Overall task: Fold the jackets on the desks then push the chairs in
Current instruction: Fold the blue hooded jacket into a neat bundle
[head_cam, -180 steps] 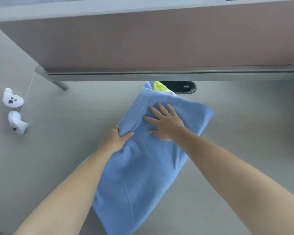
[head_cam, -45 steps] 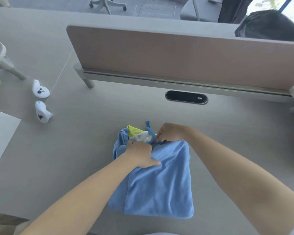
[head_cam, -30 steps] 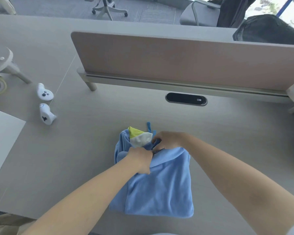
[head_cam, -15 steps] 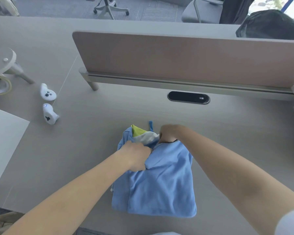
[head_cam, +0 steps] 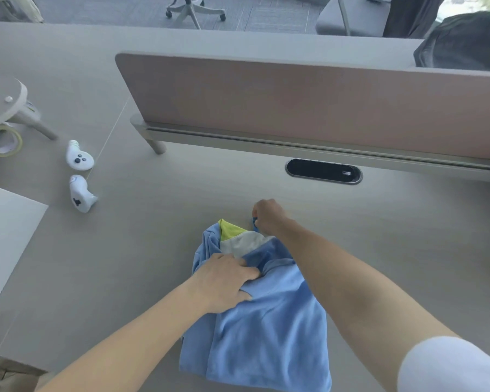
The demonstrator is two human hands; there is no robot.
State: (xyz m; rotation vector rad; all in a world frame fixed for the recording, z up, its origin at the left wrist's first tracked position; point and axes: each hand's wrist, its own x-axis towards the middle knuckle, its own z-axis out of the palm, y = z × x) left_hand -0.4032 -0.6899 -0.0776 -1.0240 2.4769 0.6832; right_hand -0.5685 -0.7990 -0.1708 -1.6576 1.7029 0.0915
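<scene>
A light blue jacket [head_cam: 266, 340] lies folded into a small bundle on the grey desk [head_cam: 153, 250], near its front edge. Its yellow-green and grey lining shows at the far end. My left hand [head_cam: 224, 281] lies on the jacket's upper left part, with its fingers curled into a fold of the blue cloth. My right hand [head_cam: 268, 215] is just past the jacket's far end and pinches a darker blue cord or loop of the jacket. A dark jacket [head_cam: 464, 43] lies on the desk beyond the partition at the far right.
A brown partition panel [head_cam: 309, 103] crosses the desk behind a black cable slot [head_cam: 323, 171]. Two white controllers [head_cam: 79, 176], a roll of tape [head_cam: 2, 141], a stand foot and a white sheet [head_cam: 6, 236] are at left. Office chairs [head_cam: 351, 15] stand beyond.
Six seconds ago the jacket lay long and both hands pressed it flat; it is now a compact bundle. In the last half second my right hand moved away to the blue cord.
</scene>
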